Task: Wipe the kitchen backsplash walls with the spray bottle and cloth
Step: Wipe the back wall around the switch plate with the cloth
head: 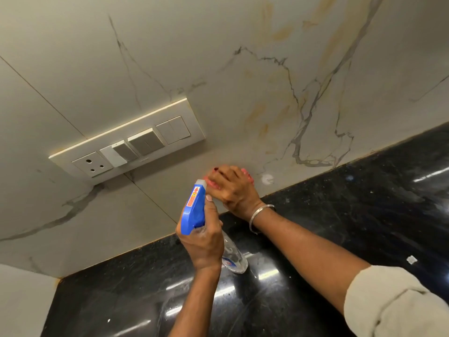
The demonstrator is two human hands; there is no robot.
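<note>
**Head camera: cloth [211, 185] on the backsplash wall [243, 93], spray bottle [194, 210] held ready**

At the centre of the frame, a person's right hand [230, 188] presses a pink cloth against the marble-patterned backsplash wall, just above the seam where it meets the black bench [364, 203]. The fingers are bent over the wadded cloth, which shows at both sides of the hand, apparently so the palm can bear down on the tile. A metal bangle [260, 217] circles that wrist, and a rolled pale sleeve [393, 302] fills the lower right.

Just below and left of the cloth, the left hand [204, 239] grips the spray bottle by its neck. The blue head points up at the wall and the clear body hangs over the bench, a hold that seems meant to keep the next spray within reach.

A switch plate [126, 144] sits left of centre; spraying there calls for care. A white speck [267, 178] lies just right of the cloth, and most of the wall looks not yet wiped.
</note>
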